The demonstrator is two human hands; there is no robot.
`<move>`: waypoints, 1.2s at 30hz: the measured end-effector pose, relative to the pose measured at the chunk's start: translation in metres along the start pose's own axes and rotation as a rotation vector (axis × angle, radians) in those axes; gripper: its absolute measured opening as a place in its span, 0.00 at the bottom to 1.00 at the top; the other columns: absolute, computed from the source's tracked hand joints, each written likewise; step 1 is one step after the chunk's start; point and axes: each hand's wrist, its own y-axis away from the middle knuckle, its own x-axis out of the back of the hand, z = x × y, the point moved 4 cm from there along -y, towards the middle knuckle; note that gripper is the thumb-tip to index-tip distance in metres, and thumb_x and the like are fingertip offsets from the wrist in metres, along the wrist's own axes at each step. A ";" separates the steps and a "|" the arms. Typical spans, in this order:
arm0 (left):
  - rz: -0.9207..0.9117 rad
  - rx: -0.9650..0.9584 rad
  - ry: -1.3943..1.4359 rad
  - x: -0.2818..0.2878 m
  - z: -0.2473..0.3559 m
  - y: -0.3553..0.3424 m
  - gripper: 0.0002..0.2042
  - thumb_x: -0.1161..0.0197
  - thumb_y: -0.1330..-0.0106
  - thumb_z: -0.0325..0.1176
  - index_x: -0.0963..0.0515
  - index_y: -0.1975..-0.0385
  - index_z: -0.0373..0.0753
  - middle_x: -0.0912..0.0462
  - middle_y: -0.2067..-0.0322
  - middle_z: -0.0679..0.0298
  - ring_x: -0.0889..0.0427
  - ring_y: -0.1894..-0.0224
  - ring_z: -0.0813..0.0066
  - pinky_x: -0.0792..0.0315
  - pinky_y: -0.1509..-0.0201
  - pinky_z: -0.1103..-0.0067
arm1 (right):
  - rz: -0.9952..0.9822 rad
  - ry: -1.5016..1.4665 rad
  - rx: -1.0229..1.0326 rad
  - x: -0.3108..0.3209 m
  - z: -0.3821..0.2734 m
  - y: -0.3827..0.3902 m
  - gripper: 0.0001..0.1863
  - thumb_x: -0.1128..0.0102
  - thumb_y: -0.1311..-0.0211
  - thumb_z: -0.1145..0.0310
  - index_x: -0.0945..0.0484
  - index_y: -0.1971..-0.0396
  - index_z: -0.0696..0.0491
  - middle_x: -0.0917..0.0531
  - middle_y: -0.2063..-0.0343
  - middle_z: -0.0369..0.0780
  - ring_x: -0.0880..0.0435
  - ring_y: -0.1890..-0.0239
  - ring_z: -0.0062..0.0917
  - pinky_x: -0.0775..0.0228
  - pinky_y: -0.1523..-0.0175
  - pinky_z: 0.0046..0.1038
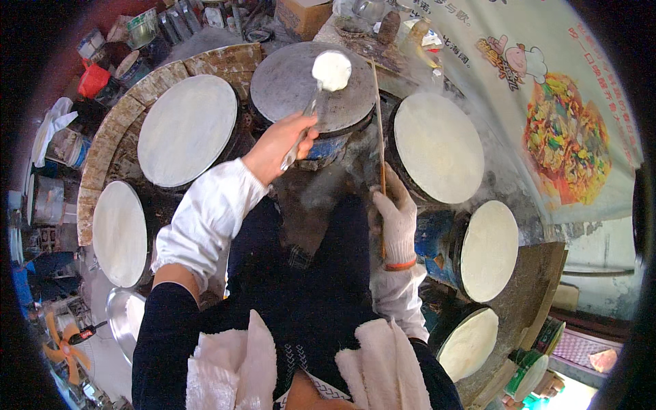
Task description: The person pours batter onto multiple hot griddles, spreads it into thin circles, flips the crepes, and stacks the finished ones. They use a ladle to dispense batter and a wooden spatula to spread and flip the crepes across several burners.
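My bare left hand (283,147) grips the metal handle of a ladle (309,108). Pale batter (332,70) fills the ladle's bowl, which appears over the bare dark round griddle (287,78) in front of me; whether it touches the surface I cannot tell. My right hand (396,219), in a white knit glove with an orange cuff, is closed around a long thin wooden stick (380,137). The stick points away from me past the griddle's right edge. White sleeve covers are on both forearms.
Round griddles covered with pale batter sheets curve around me: two at left (188,130) (119,234), several at right (439,147) (489,251) (469,344). A metal basin (121,321) stands at lower left. Steam drifts at right, before a printed banner (506,102). An orange fan (67,347) is at far left.
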 end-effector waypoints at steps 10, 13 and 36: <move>0.248 -0.427 -1.161 0.051 -0.020 -0.166 0.19 0.45 0.32 0.32 0.30 0.41 0.40 0.20 0.74 0.56 0.19 0.74 0.61 0.27 0.70 0.67 | 0.036 -0.295 -0.102 -0.025 0.048 -0.116 0.28 0.45 0.34 0.75 0.32 0.33 0.51 0.22 0.71 0.35 0.28 0.85 0.16 0.42 0.85 0.20; 0.364 -0.519 -1.640 0.072 -0.011 -0.170 0.26 0.45 0.33 0.33 0.36 0.34 0.42 0.16 0.66 0.48 0.16 0.65 0.48 0.24 0.62 0.58 | 0.224 -0.382 0.102 -0.036 0.051 -0.126 0.28 0.47 0.31 0.73 0.35 0.32 0.50 0.21 0.69 0.36 0.28 0.84 0.17 0.41 0.85 0.20; 0.412 -0.003 -0.246 0.146 -0.028 0.004 0.21 0.38 0.30 0.50 0.36 0.80 0.47 0.37 0.90 0.74 0.42 0.90 0.83 0.51 0.87 0.81 | 0.145 0.235 0.160 -0.164 0.080 -0.299 0.26 0.48 0.35 0.65 0.27 0.37 0.56 0.14 0.56 0.44 0.16 0.57 0.27 0.27 0.49 0.30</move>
